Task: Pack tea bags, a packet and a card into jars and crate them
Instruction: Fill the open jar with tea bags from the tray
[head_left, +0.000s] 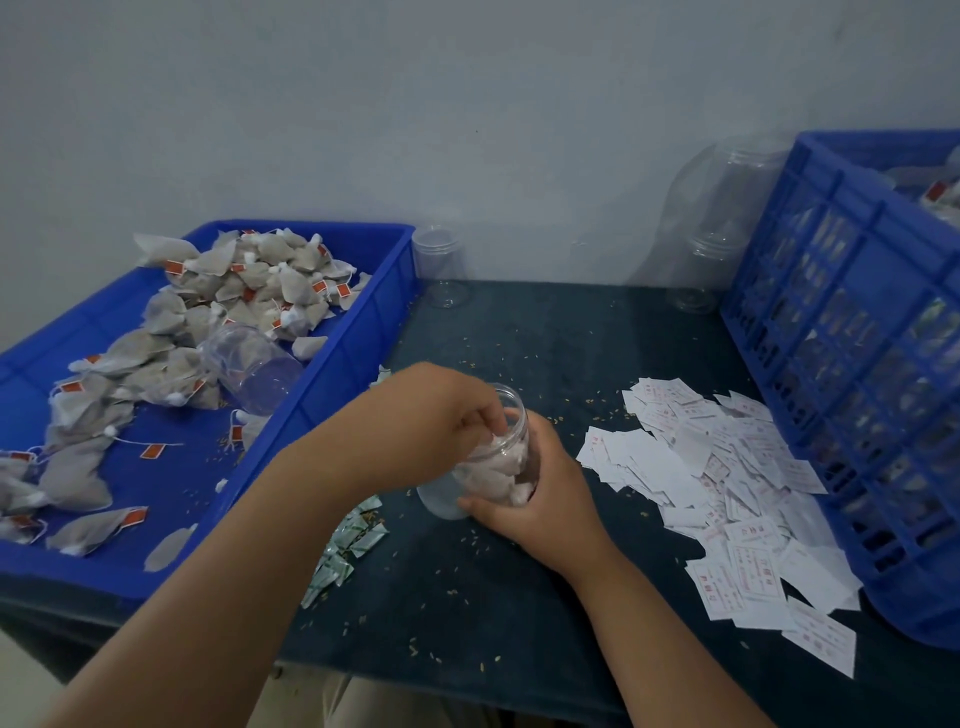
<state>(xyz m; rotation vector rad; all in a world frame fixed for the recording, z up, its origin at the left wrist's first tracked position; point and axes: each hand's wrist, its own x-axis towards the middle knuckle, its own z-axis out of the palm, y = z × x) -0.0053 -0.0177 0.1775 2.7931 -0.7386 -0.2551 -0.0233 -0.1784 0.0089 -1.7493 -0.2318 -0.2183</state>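
A clear plastic jar with several tea bags inside sits tilted at the middle of the dark table. My right hand grips its side from the right. My left hand is over the jar's mouth with curled fingertips reaching in among the tea bags; whether they pinch one is hidden. Loose tea bags with red tags fill a blue tray on the left, where an empty jar lies on its side. White cards lie in a pile on the right. Green-and-white packets lie under my left forearm.
A tall blue crate stands at the right edge with filled jars inside. Empty clear jars stand against the back wall, one small and others beside the crate. Spilled grains dot the table. The table's front edge is near my body.
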